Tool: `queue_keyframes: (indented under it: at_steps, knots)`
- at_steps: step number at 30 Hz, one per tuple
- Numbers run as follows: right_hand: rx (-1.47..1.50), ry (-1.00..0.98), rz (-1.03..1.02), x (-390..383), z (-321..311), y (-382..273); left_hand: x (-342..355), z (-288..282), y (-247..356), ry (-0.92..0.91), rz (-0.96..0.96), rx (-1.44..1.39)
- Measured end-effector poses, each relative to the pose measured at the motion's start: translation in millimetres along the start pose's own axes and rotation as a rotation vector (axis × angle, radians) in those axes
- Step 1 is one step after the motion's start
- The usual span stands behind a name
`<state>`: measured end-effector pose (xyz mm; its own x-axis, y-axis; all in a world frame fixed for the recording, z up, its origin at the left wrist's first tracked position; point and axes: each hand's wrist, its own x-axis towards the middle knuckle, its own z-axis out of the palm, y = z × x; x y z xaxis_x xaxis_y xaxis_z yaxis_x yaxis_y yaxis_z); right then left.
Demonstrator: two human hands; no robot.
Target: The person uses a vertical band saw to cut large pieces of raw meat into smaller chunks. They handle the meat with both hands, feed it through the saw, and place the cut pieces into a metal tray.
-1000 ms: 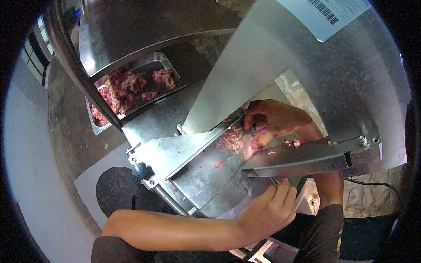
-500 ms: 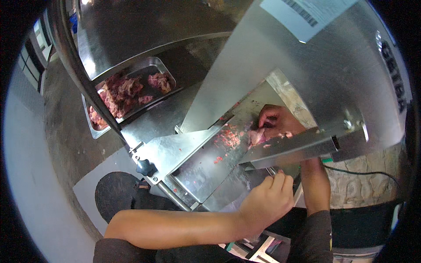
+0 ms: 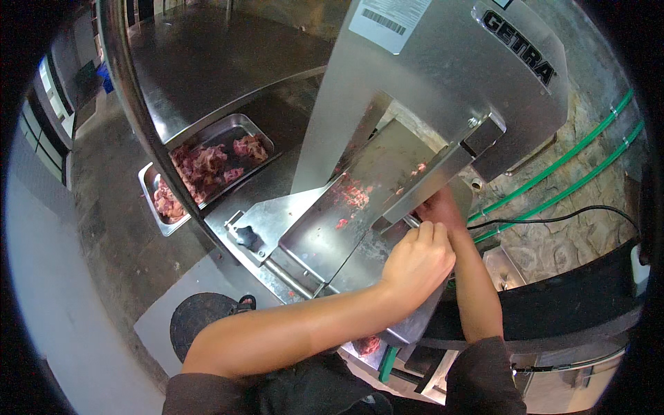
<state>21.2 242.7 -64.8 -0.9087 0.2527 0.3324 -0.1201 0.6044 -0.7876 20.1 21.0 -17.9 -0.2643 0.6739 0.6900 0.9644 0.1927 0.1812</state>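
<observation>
In front of me stands a stainless steel meat band saw (image 3: pixel 429 76) with small scraps of meat (image 3: pixel 356 196) scattered over its flat steel table (image 3: pixel 325 235). My left hand (image 3: pixel 420 259) is closed, knuckles up, at the table's right side beside the end of a steel guide bar (image 3: pixel 432 187). A short metal rod (image 3: pixel 412 220) shows just beyond its fingers; whatever they grip is hidden. My right hand (image 3: pixel 443 207) reaches past the left, partly behind the guide bar, with its fingers mostly out of sight. A few meat bits (image 3: pixel 419 168) lie near the bar's far side.
A steel tray (image 3: pixel 268 138) of raw meat chunks (image 3: pixel 207 164) sits at the left, behind a curved metal tube (image 3: pixel 131 97). A black knob (image 3: pixel 246 236) is on the side plate. Green hoses (image 3: pixel 553 169) run along the stone wall. More meat (image 3: pixel 366 344) shows below the table.
My right hand has drawn back from the table's middle, where it pinched a piece of meat, to behind the guide bar. My left hand stays closed. The whole view has shifted.
</observation>
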Motion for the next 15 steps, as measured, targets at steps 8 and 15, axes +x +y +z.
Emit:
queue_keyframes:
  at_steps: [8,15]
  knots:
    - [-0.616,0.208,0.166,-47,-1,-31,-2,7,4,0.023,-0.028,0.055]
    - [-0.687,0.301,0.131,-84,15,-66,1,13,3,0.06,-0.024,0.009]
